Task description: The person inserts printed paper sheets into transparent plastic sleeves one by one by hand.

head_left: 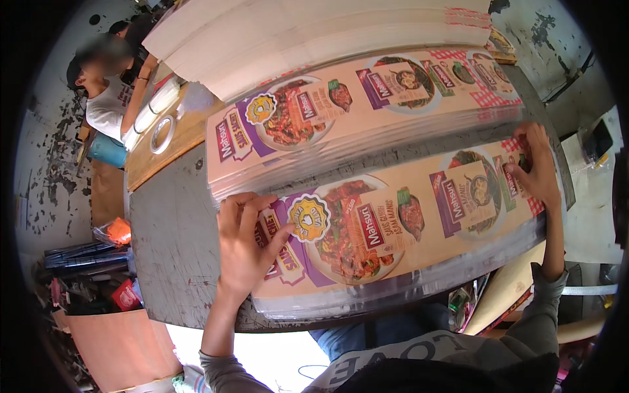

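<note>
- Head view: the near stack (419, 177) of printed sheets lay along the table's near edge, probably heavy together, flexible singly, slippery; best held at both ends.
- Left hand (242, 245) and right hand (538, 167) touched opposite ends, fingers bent; whether they gripped was unclear.
- Scratched grey table (177, 262); peeling wall (52, 131).

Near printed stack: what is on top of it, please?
On the near printed stack, the left hand rests at one end, the right hand at the other. Print under the hands is covered; I cannot read it.
</note>
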`<state>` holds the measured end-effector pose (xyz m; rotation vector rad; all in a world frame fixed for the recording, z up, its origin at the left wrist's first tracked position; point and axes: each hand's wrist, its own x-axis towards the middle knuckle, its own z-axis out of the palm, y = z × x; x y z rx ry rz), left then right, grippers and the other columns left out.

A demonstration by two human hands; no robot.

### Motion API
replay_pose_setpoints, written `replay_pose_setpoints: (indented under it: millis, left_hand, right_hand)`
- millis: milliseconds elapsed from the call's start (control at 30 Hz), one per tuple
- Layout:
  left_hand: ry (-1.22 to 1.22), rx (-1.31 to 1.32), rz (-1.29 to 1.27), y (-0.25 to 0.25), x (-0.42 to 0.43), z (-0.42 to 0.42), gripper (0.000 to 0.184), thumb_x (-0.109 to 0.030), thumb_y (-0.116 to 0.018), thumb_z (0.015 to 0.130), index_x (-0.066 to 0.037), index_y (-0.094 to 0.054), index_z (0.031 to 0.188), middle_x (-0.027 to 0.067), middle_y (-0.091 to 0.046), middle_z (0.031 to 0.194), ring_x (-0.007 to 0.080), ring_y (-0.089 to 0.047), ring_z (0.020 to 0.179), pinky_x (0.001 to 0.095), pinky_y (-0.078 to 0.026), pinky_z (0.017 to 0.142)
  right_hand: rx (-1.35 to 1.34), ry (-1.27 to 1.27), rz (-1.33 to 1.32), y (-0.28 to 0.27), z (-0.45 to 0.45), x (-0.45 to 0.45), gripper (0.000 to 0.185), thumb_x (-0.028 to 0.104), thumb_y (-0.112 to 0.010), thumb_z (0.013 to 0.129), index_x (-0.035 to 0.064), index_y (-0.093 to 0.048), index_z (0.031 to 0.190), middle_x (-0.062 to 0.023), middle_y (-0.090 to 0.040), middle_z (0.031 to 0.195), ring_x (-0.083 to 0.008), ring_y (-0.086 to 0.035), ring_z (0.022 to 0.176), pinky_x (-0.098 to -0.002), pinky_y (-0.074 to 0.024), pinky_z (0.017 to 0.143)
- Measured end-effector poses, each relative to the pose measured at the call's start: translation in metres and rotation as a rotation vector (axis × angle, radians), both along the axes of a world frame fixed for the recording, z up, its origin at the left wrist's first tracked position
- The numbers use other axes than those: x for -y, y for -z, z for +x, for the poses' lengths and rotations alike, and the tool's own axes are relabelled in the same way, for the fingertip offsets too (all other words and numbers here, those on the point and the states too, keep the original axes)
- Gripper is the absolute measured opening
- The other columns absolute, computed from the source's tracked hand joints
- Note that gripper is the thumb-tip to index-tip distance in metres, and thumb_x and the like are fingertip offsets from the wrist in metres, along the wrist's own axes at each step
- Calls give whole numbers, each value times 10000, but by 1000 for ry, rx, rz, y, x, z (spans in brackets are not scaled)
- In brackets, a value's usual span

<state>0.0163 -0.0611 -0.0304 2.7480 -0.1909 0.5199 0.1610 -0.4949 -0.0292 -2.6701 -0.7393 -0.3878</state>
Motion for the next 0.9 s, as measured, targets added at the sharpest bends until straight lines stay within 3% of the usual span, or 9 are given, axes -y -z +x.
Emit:
replay_pose_setpoints:
  millis: [100,267,333,467,500,533,600,667,900]
  left_hand:
    - [-10,3,-66,6,-1,0,437,-161,-779,614,-32,-587,984,130,-519,932,290,-509,874,378,-414,766]
    - [-21,-8,-85,5,-1,0,402,-170,-767,637,-34,-591,972,114,-527,919,283,-512,873,382,-414,765]
    - [16,11,-62,3,-1,0,337,-31,-711,683,26,-577,988,119,-523,947,254,-593,864,324,-498,762]
    - [5,61,-62,5,-5,0,351,-126,-757,651,-21,-593,942,106,-537,900,253,-534,824,366,-424,743]
    - [-8,61,-210,10,-9,1,322,-106,-748,657,-11,-581,916,106,-538,872,244,-540,779,351,-431,716]
    - [-19,61,-356,14,-14,3,296,-86,-738,664,-1,-568,890,106,-538,845,234,-547,733,336,-439,690]
    - [-17,88,-341,19,-28,5,277,-79,-733,672,4,-549,862,104,-534,820,225,-543,698,322,-440,668]
    - [-13,112,-281,17,-36,4,266,-73,-723,696,11,-504,822,93,-521,768,201,-528,656,293,-436,647]
    - [-6,33,-433,16,-33,0,200,-43,-666,753,8,-485,821,91,-534,726,200,-527,649,278,-426,627]
  right_hand:
    - [3,-19,17,2,1,2,506,317,-702,623,33,-464,967,-98,-434,888,-288,-416,821,-355,-335,763]
    - [43,-34,-51,1,2,2,494,342,-682,652,28,-463,965,-97,-435,876,-284,-411,823,-363,-330,767]
    - [52,-44,-57,0,2,1,494,344,-681,655,29,-466,968,-99,-437,881,-287,-414,834,-364,-330,775]
    - [89,-82,-100,6,5,10,503,363,-666,683,33,-476,1012,-104,-442,924,-295,-431,892,-365,-327,827]
    - [86,-78,-99,6,5,13,503,363,-666,683,33,-476,1012,-104,-442,924,-295,-431,892,-365,-327,827]
    - [32,-110,-81,6,7,15,485,324,-670,698,35,-476,1035,-100,-443,951,-279,-442,922,-358,-338,840]
    - [-18,-141,-59,0,9,14,470,286,-675,712,38,-476,1059,-97,-443,979,-264,-453,951,-351,-349,853]
    - [-317,-113,46,-9,7,9,425,158,-669,737,40,-460,1088,-70,-437,1009,-203,-464,977,-317,-373,849]
    - [-224,-76,332,17,12,14,345,61,-611,783,39,-418,1068,-36,-415,982,-103,-495,909,-248,-404,778]
